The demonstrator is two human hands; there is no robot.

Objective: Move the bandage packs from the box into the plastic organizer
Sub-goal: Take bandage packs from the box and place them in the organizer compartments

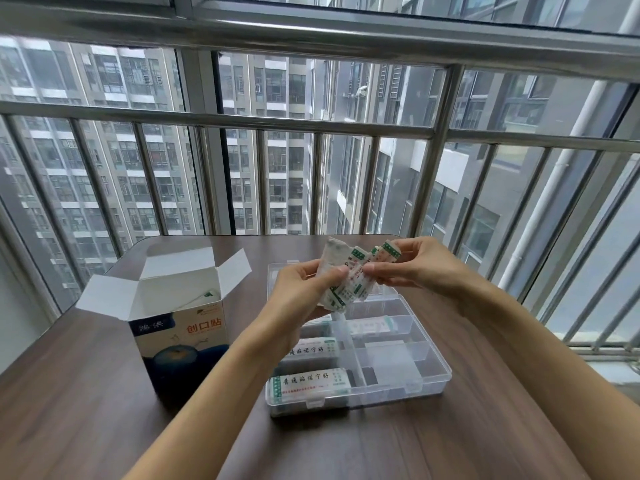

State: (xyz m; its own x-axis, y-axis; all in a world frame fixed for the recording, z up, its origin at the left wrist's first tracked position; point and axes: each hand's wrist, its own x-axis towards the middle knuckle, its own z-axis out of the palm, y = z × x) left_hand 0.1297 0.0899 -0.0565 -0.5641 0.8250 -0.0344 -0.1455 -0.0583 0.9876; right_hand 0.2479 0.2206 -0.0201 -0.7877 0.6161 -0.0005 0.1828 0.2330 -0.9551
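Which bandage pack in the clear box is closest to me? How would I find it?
Start at the brown table and find the clear plastic organizer to the right of the open cardboard box. Look in its left column, at the compartment by the front latch. The bandage pack there is white with a green end and lies nearer you than any other pack.

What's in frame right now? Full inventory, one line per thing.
bandage packs in hands: a bunch, white and green, above the organizer
bandage packs in organizer: at least three, white and green, left and middle compartments
plastic organizer: one, clear, table centre-right
box: one, blue and white, flaps open, left of organizer
table: one, brown wood
railing: metal, behind table
left hand: holds the bunch
right hand: pinches the bunch
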